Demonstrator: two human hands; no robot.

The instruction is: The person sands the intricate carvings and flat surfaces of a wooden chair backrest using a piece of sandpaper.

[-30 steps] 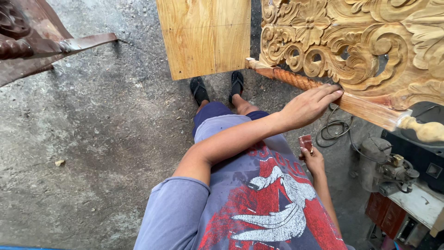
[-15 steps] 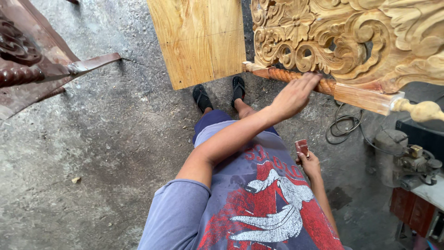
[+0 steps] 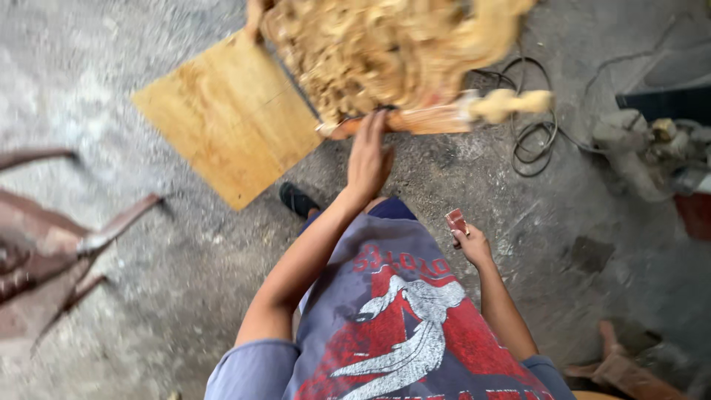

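Up at the top middle, the left hand (image 3: 369, 157) is resting flat, fingers loose, on the carved wood piece (image 3: 392, 52), whose bottom rail is running sideways. Lower right, the right hand (image 3: 471, 244) is pinching a small red block (image 3: 455, 220).

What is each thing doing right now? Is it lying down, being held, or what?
left hand: open, pressed flat on the carved wooden piece
carved wooden piece: blurred, held by the left hand
right hand: closed around a small red-brown block
small red-brown block: gripped, sticking up from the right hand
flat wooden board: lying flat, at an angle
cable: coiled loosely on the floor
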